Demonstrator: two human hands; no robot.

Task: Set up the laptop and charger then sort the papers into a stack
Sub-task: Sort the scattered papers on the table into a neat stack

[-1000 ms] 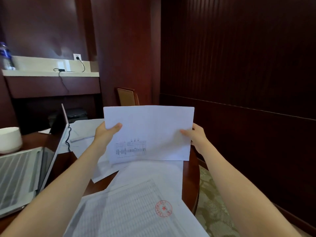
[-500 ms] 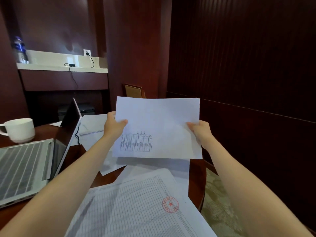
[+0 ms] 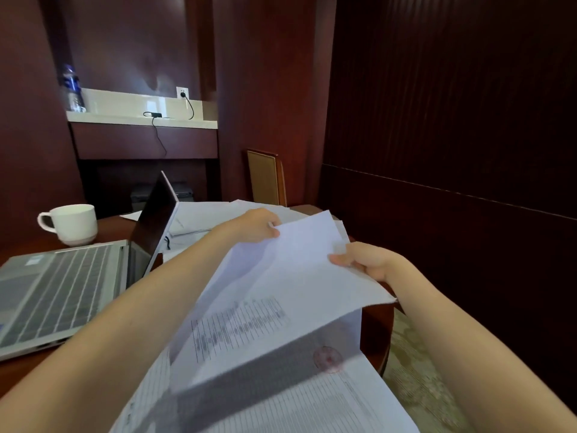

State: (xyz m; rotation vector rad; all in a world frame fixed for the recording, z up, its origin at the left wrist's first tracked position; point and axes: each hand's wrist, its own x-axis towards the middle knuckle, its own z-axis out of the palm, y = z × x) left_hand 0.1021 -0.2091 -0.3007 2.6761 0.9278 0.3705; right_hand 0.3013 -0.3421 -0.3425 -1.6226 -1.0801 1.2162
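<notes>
Both of my hands have hold of one sheet of paper (image 3: 281,292): my left hand (image 3: 259,225) pinches its far corner with the thumb on top, and my right hand (image 3: 371,260) pinches its right edge, fingers curled under it. It slopes down toward me, with a small printed table showing on its lower half, blurred. Its near edge hangs just over a ruled page (image 3: 296,401) with a red stamp (image 3: 327,359), which lies at the near edge of the round wooden table (image 3: 376,326). More loose papers (image 3: 203,217) lie spread beyond my left hand. The laptop (image 3: 62,292) stands open on the table to my left, its screen edge-on to me, with a white mug (image 3: 75,223) just behind its keyboard. On the pale shelf (image 3: 125,118) at the back, a black charger cable (image 3: 159,135) runs from a wall socket (image 3: 182,92) and drops over the front edge, and a water bottle (image 3: 72,89) stands at the left end.
</notes>
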